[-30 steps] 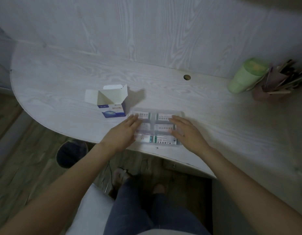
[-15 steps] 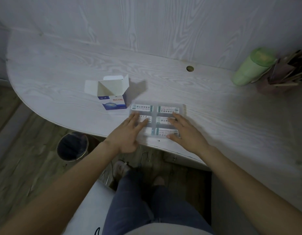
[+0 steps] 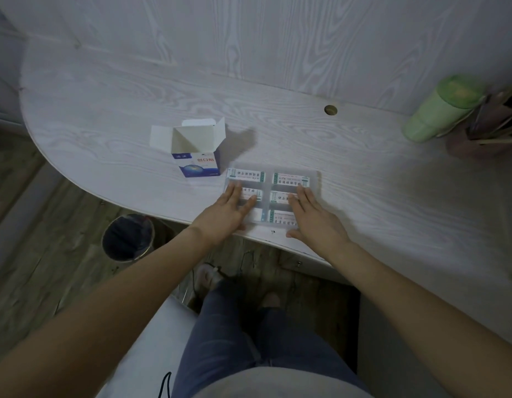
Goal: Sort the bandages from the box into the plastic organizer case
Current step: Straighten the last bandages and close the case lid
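Bandages (image 3: 245,175) lie sorted in the organizer case (image 3: 316,179), a clear flat plastic case with two columns of three compartments. Each compartment that shows holds white wrappers with green print; the near left one is mostly hidden under a hand. Case sits on the pale wood-grain surface (image 3: 105,116), close to its near curved edge.

Left hand (image 3: 226,215) lies flat on the left side of the case, fingers straight and spread, tips reaching the middle left compartment. Grasping nothing, only pressing or resting on the top of the case.

Right hand (image 3: 313,222) lies flat on the right side in the same way, fingers straight, tips at the middle right compartment, thumb on the surface by the near edge of the case. It too grasps nothing.

Box (image 3: 198,149) stands just beside the far left corner of the case, apart from it. White and blue carton, top flaps open, upright. Inside looks white; contents cannot be told.

Far right: a green cup (image 3: 438,110) leans beside a pinkish holder (image 3: 478,136) full of thin sticks. A round hole (image 3: 330,110) shows in the surface near the wall. Below, on the floor, a dark bin (image 3: 128,238). The person's legs in blue jeans (image 3: 249,334) show at the bottom.
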`<state>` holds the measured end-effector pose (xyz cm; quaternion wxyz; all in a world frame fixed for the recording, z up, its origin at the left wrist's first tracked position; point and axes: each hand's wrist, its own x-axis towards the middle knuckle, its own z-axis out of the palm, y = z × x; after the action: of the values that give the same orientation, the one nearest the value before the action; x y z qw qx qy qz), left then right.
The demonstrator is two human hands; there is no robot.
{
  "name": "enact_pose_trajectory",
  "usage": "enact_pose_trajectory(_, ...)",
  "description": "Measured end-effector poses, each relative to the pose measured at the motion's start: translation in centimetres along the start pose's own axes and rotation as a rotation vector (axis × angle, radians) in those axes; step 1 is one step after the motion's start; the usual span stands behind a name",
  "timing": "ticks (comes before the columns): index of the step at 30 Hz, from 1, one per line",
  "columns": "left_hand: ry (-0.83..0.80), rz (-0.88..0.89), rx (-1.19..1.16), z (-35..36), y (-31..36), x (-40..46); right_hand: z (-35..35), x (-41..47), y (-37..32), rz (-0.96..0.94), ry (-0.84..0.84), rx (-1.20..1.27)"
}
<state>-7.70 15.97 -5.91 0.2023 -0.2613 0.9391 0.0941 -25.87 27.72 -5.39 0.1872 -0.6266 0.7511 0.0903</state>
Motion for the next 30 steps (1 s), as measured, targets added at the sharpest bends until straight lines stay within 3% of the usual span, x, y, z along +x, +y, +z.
enact_pose_trajectory(11,-0.077,-0.026,0.098,-0.8,0.9,0.2,0.8,0.4,-0.6,0.019,0.021,-0.066)
enact_pose_trajectory(26,-0.001,-0.045,0.114,-0.1,1.2,0.7,1.2,0.4,-1.5,0.080,0.127,-0.164)
enact_pose_trajectory(30,0.001,-0.042,0.046,-0.3,0.8,0.9,1.0,0.4,-1.4,0.037,0.063,-0.091)
